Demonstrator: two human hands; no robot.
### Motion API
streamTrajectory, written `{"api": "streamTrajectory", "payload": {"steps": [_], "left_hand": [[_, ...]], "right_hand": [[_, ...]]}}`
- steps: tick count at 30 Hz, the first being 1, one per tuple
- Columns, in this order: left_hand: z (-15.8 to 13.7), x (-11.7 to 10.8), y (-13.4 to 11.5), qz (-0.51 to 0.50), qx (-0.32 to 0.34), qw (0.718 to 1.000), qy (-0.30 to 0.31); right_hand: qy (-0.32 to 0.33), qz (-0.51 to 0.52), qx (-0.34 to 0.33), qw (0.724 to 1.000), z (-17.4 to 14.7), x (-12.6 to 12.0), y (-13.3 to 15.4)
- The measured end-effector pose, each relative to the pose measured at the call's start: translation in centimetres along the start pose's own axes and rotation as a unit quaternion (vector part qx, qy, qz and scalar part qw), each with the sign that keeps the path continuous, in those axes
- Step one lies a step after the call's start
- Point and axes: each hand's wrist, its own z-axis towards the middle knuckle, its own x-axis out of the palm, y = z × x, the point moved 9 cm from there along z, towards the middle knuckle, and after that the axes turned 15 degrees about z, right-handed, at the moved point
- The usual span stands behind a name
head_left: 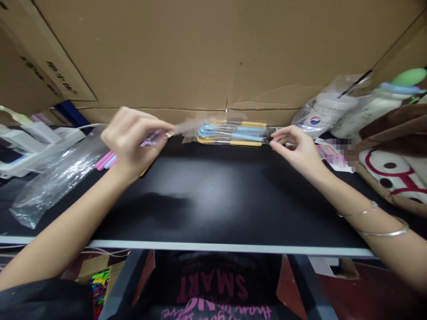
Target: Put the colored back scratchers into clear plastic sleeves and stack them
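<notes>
While the left hand (130, 138) hangs over the far left part of the black table (213, 200), its thumb and forefinger are clamped on a blurred piece of clear film (188, 126), with something purple showing beneath the fingers. The film reaches right towards a clear packet (233, 134) of yellow and blue handled utensils, lying crosswise at the far edge, just before the cardboard (200, 58). Whether film and packet are joined, I cannot tell.

The right hand (296, 146) is at the packet's right end, thumb and forefinger tips close together; whether they grip the plastic or only meet its edge cannot be made out.

Thin, slick film could slip from the left fingers if the pinch is light, or tear if both hands pulled hard against each other. A sharp tug might swing the packet or spill its loose-looking contents. The left forearm passes close to pink and blue handles (106, 160) and a crumpled plastic bag (63, 178), so a sweep back could drag them. On the right, a wide elbow movement could knock the bagged cup (333, 111) and its straw.
</notes>
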Motion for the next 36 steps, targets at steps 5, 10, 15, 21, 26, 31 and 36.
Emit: {"api": "streamTrajectory", "payload": {"steps": [5,10,15,21,26,31,36], "left_hand": [[-2.5,3.4,-6.8,-0.020,0.210,0.968,0.138],[-4.9,5.3,-11.0,-0.074,0.271,0.929,0.241],[-6.3,5.9,-11.9,-0.146,0.270,0.907,0.290],[-7.0,5.9,-12.8,-0.237,0.276,0.867,0.340],[-7.5,5.8,-13.5,-0.302,0.271,0.837,0.367],[-7.7,6.3,-13.4,-0.304,0.256,0.836,0.377],[-7.7,6.6,-13.0,-0.269,0.253,0.850,0.375]], "right_hand": [[0.089,-0.071,-0.036,0.993,-1.5,3.1,1.4],[0.185,-0.093,-0.080,0.975,-3.1,6.1,2.4],[0.272,-0.112,-0.088,0.952,-4.3,7.9,1.8],[0.334,-0.106,-0.095,0.932,-5.1,9.2,1.4],[0.376,-0.110,-0.093,0.915,-5.4,9.9,0.3],[0.365,-0.128,-0.102,0.917,-5.1,9.6,-0.2],[0.341,-0.147,-0.129,0.920,-5.3,9.5,0.7]]}}
